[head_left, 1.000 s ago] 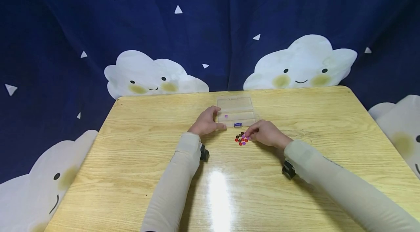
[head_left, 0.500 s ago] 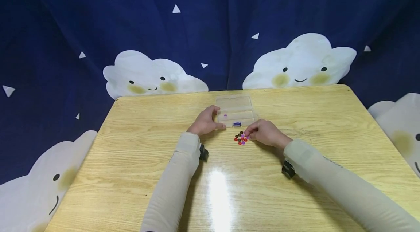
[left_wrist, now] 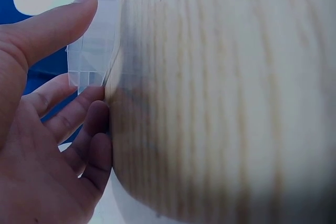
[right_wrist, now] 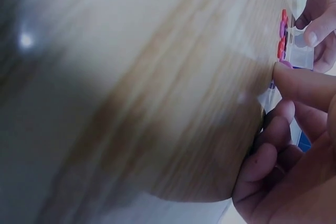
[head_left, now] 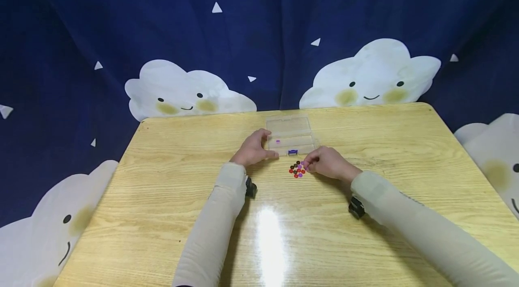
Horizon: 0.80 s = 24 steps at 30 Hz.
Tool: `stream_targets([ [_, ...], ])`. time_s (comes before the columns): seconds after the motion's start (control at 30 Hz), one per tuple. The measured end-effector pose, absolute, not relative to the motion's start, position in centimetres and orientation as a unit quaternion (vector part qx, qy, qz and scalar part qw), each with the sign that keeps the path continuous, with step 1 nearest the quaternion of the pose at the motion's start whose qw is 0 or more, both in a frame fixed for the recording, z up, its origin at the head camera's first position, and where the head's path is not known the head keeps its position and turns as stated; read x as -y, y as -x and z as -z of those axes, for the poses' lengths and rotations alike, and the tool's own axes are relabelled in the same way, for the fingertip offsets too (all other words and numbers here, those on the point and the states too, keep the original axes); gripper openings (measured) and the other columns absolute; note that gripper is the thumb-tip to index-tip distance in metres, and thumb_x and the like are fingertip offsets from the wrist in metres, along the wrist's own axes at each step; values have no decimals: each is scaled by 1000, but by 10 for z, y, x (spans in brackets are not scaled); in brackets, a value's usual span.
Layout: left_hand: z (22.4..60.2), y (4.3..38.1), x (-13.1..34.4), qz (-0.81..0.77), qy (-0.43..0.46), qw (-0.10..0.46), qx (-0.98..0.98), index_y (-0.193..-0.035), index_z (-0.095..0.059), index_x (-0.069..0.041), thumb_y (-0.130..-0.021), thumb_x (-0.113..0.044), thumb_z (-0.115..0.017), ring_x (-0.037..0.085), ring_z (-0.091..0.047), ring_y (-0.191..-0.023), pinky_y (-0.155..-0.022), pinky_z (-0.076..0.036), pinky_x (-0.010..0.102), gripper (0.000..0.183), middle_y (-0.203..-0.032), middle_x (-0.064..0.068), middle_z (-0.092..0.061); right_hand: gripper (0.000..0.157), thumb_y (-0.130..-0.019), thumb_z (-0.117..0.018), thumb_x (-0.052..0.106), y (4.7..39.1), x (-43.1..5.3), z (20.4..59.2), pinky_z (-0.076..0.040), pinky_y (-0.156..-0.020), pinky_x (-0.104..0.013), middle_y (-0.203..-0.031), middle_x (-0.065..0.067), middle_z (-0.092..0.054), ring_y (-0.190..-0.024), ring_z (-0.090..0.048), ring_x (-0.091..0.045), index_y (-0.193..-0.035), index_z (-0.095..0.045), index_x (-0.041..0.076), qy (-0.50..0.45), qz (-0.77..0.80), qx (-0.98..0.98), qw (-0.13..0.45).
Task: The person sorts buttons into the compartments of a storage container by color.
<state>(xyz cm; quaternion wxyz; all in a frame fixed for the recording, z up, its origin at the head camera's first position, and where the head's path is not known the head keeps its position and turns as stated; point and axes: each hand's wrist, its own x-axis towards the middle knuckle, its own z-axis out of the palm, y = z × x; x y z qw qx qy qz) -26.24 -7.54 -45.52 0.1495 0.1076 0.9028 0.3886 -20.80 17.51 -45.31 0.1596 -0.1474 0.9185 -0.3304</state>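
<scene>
A clear plastic box (head_left: pixel 289 124) stands with its lid raised toward the back of the table, a blue latch (head_left: pixel 292 152) at its front. My left hand (head_left: pixel 252 148) holds its left end, thumb at the front corner and fingers behind. One small purple piece (head_left: pixel 278 141) lies inside. In front of the box is a cluster of small round button-like discs (head_left: pixel 296 175), red, dark brown and purple. At the cluster's right side my right hand (head_left: pixel 328 164) pinches a purple disc (right_wrist: pixel 286 63) between thumb and index finger, close over the tabletop; its other fingers are curled.
The wooden table (head_left: pixel 182 224) reaches back to a dark blue curtain (head_left: pixel 182 30) printed with smiling clouds. A bright glare (head_left: pixel 270 242) lies on the wood between the forearms. Each wrist carries a small black camera (head_left: pixel 357 208).
Both hands keep almost the same place at the box and the discs. The whole head view has shifted slightly.
</scene>
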Motion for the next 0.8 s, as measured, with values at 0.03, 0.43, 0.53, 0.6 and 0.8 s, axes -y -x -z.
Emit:
stream_targets([
  [0.03,455,263,75,-388,-108,150,-903,-145,-46,-14,-80,-27,-84,27,-50,-127,-113,-39,42,77,-140,8,-54,13,-89,-67,8,208,-175,453,-46,-81,-35,-95,-1,-76,-83,-60,-15,-81,-75,15,147,329,-919,160],
  [0.43,455,262,75,-391,-101,156,-901,-145,-45,-15,-79,-28,-85,26,-50,-129,-113,-39,43,78,-141,7,-53,10,-90,-69,13,206,-178,455,-48,-92,-45,-97,-1,-76,-93,-64,-18,-87,-77,16,134,347,-913,169],
  [0.53,455,261,76,-393,-101,159,-900,-145,-45,-15,-79,-28,-84,25,-50,-127,-113,-39,42,78,-140,7,-53,8,-90,-70,14,207,-178,455,-48,-94,-45,-98,0,-76,-95,-65,-18,-88,-78,17,135,355,-910,169],
  [0.6,455,262,77,-396,-101,158,-899,-145,-46,-14,-80,-27,-84,25,-50,-127,-112,-39,42,77,-140,7,-53,8,-90,-70,13,208,-179,454,-49,-92,-42,-98,0,-76,-93,-64,-16,-88,-77,17,136,358,-909,167],
  [0.8,454,262,76,-396,-101,155,-899,-144,-46,-15,-79,-27,-84,25,-50,-127,-112,-39,43,77,-140,7,-53,6,-89,-71,11,207,-182,451,-47,-78,-30,-93,-2,-75,-84,-60,-14,-86,-76,13,147,368,-904,160],
])
